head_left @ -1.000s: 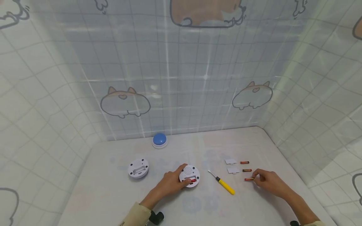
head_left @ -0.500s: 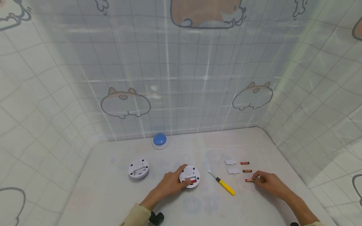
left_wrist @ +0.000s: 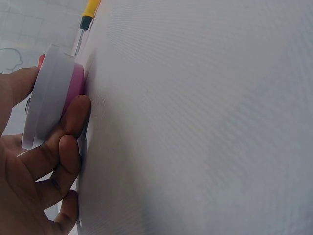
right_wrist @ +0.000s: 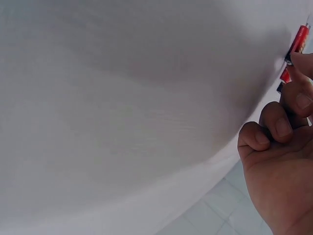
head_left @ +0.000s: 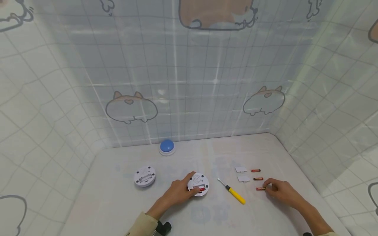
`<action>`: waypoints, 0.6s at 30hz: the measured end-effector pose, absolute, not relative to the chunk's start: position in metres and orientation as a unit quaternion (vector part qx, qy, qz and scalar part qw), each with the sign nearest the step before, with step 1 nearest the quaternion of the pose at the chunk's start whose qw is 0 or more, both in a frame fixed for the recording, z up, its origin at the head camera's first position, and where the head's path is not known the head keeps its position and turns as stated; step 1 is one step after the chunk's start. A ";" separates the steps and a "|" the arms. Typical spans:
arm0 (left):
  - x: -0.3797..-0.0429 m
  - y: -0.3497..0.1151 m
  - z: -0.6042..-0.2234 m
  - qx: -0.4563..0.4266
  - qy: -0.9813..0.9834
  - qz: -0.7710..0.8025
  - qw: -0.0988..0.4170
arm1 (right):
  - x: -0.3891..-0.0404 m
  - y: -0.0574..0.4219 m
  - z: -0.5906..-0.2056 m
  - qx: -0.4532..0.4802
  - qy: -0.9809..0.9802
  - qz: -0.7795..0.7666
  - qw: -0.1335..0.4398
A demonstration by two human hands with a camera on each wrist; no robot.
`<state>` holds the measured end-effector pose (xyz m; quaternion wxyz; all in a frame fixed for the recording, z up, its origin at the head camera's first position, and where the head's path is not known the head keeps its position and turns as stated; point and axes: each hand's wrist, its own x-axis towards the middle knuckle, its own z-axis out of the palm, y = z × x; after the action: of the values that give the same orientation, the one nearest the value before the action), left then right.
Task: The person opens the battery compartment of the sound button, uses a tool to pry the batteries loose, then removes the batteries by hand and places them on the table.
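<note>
In the head view my left hand (head_left: 178,192) grips a white round push-button device (head_left: 196,180) that lies upside down. Its battery compartment faces up with a red battery (head_left: 202,189) in it, and my thumb lies over that battery's end. The left wrist view shows the device's pink dome (left_wrist: 74,88) underneath and curled fingers (left_wrist: 68,152) along its side. Far to the right, my right hand (head_left: 282,191) pinches the end of a red-and-black battery (head_left: 260,188) at the table surface. In the right wrist view, thumb and forefinger meet at the black end of this battery (right_wrist: 299,40).
Two more batteries (head_left: 258,179) lie behind the pinched one, beside two white covers (head_left: 243,179). A yellow-handled screwdriver (head_left: 236,195) lies between my hands. Another upturned device (head_left: 144,176) shows its compartment at left; a blue-domed push button (head_left: 167,146) stands near the back wall.
</note>
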<state>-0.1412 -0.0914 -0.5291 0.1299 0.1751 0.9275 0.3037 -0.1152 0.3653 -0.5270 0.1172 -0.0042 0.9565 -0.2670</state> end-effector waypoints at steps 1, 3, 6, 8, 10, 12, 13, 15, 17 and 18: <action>-0.141 -0.091 -0.529 0.175 0.927 0.304 0.131 | -0.115 0.364 -0.526 -0.007 0.958 -0.264 0.113; -0.141 -0.091 -0.529 0.175 0.927 0.304 0.129 | -0.116 0.362 -0.523 -0.018 0.958 -0.266 0.104; -0.140 -0.091 -0.529 0.174 0.929 0.302 0.128 | -0.118 0.352 -0.516 -0.039 0.955 -0.279 0.096; -0.140 -0.091 -0.529 0.178 0.929 0.301 0.124 | -0.119 0.344 -0.511 -0.066 0.951 -0.288 0.090; -0.140 -0.091 -0.529 0.180 0.929 0.300 0.122 | -0.121 0.335 -0.508 -0.094 0.947 -0.297 0.085; -0.140 -0.090 -0.530 0.183 0.930 0.298 0.117 | -0.123 0.326 -0.505 -0.128 0.941 -0.303 0.076; -0.140 -0.090 -0.530 0.183 0.930 0.298 0.116 | -0.124 0.322 -0.505 -0.145 0.938 -0.305 0.072; -0.139 -0.090 -0.530 0.181 0.930 0.298 0.117 | -0.125 0.312 -0.505 -0.170 0.933 -0.311 0.066; -0.138 -0.089 -0.529 0.180 0.930 0.299 0.119 | -0.127 0.302 -0.504 -0.190 0.927 -0.317 0.062; -0.138 -0.089 -0.529 0.179 0.930 0.299 0.120 | -0.128 0.297 -0.505 -0.196 0.925 -0.320 0.063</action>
<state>-0.1383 -0.0893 -0.5292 0.1200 0.1793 0.9296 0.2989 -0.1276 0.2973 -0.5045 0.0630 -0.1965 0.9246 -0.3203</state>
